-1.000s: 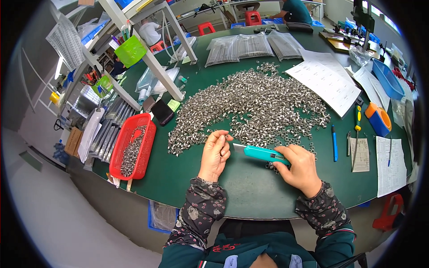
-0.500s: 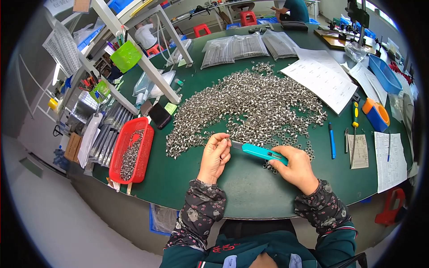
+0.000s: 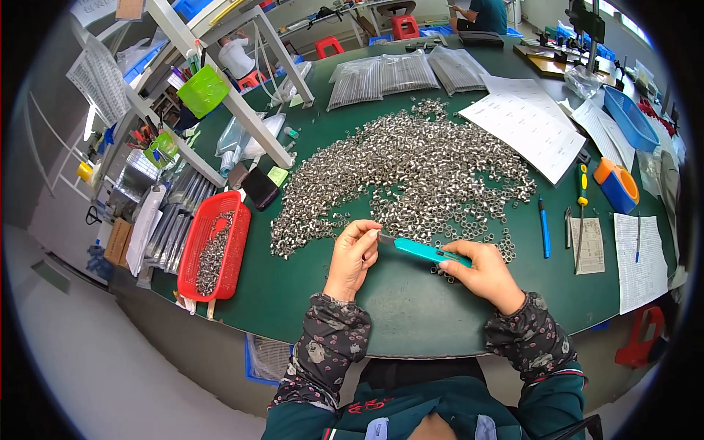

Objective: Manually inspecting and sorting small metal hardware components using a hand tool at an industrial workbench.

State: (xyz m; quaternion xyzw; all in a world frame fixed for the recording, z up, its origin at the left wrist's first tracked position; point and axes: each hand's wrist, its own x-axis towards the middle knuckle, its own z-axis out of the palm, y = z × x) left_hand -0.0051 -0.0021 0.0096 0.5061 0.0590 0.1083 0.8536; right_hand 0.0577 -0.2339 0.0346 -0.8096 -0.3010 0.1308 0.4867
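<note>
My right hand [image 3: 482, 268] is closed round the teal handle of a utility knife [image 3: 425, 250], its thumb along the side. The bare blade points left and reaches the fingertips of my left hand [image 3: 353, 258]. That hand is closed in a pinch, thumb against forefinger; whatever sits between the tips is too small to make out. Just beyond both hands spreads a wide heap of small silvery metal rings [image 3: 411, 165], with a few loose ones under the knife and beside my right hand.
To the left a red plastic basket [image 3: 236, 253] holds more metal rings, near a dark phone [image 3: 259, 189]. On the right lie a blue pen [image 3: 544, 229], a yellow-handled screwdriver [image 3: 582, 185], an orange-and-blue tape dispenser [image 3: 617, 187] and paper sheets [image 3: 524, 132]. Bagged rods [image 3: 408, 75] lie at the back.
The knife has turned slightly in my right hand, and its blade still meets my left fingertips. Both hands stay in almost the same place. The view has shifted slightly.
</note>
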